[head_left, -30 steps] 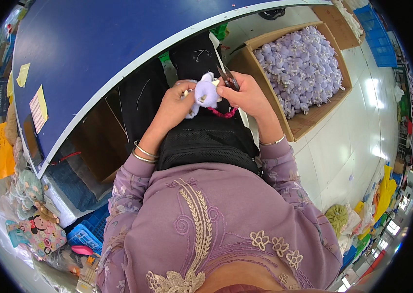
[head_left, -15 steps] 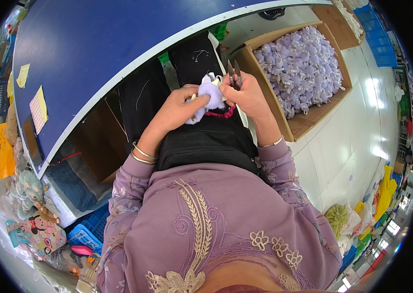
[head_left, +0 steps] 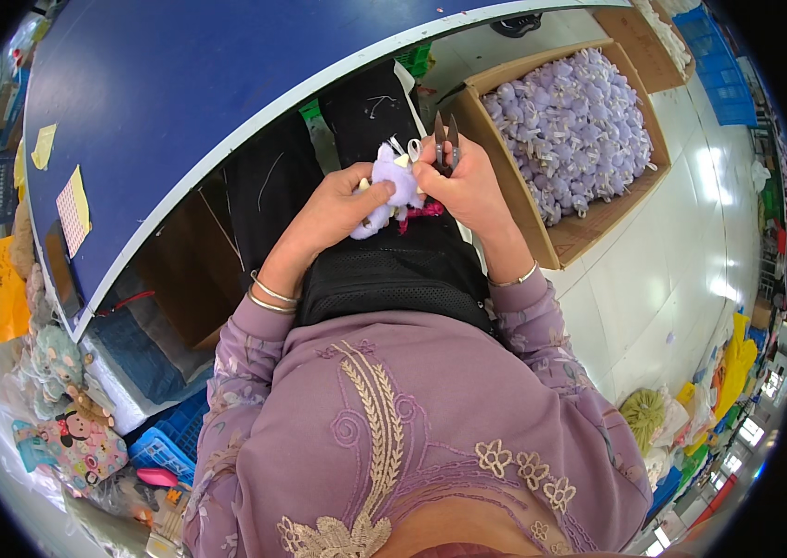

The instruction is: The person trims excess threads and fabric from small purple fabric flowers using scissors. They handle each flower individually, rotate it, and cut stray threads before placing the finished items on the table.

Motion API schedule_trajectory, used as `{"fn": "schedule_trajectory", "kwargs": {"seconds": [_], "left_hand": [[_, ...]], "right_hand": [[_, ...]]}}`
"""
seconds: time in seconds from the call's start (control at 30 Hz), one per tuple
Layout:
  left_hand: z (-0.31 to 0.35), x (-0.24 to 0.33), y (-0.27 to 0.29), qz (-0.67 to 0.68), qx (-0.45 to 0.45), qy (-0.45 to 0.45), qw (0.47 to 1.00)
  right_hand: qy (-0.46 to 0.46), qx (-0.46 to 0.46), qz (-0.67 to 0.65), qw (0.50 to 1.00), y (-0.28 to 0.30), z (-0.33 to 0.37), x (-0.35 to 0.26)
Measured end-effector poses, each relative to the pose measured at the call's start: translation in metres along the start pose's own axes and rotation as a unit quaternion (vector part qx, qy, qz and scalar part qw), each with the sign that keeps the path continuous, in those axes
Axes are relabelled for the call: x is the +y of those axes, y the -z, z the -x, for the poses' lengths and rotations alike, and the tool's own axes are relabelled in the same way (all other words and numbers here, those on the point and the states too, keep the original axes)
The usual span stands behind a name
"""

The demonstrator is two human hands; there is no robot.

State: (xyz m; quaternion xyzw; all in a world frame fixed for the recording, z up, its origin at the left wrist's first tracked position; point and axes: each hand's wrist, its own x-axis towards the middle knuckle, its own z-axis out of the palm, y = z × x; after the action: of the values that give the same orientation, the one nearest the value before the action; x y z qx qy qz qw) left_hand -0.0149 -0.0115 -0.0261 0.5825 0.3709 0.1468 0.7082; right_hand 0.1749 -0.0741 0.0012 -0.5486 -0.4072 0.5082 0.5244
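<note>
My left hand (head_left: 336,206) is closed round a small lilac plush toy (head_left: 398,179) above my lap, its thumb pressed on the fur. The toy has pale yellow bits and a white loop at its top. My right hand (head_left: 469,191) holds a pair of scissors (head_left: 447,144), whose two dark blades point away from me and stand apart. The thumb and finger of that same hand pinch at the toy's right side. Beneath the right hand a magenta strip (head_left: 426,211) shows; whether it is the scissors' wrapped handle I cannot tell.
A cardboard box (head_left: 551,244) full of similar lilac plush pieces stands at my right. The blue table (head_left: 226,84) spans the far left, its pale edge close beyond my knees. Blue crates (head_left: 165,453) and soft toys (head_left: 59,358) lie at lower left.
The plush toy has turned a little in my fingers, and its white loop now stands up more visibly. The magenta strip has shifted slightly; my right hand still holds the scissors.
</note>
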Motion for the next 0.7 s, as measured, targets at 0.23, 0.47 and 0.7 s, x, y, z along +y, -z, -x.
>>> {"fn": "schedule_trajectory", "kwargs": {"seconds": [0.23, 0.47, 0.7], "left_hand": [[-0.007, -0.006, -0.003, 0.043, 0.042, 0.004, 0.998], [-0.006, 0.007, -0.005, 0.178, 0.020, -0.008, 0.984], [-0.006, 0.019, -0.007, 0.243, -0.030, -0.055, 0.968]], "right_hand": [[0.013, 0.013, 0.061, 0.998, 0.004, -0.003, 0.005], [0.075, 0.343, 0.408, 0.843, 0.129, -0.017, 0.015], [0.008, 0.348, 0.249, 0.904, 0.154, 0.006, -0.025]]}}
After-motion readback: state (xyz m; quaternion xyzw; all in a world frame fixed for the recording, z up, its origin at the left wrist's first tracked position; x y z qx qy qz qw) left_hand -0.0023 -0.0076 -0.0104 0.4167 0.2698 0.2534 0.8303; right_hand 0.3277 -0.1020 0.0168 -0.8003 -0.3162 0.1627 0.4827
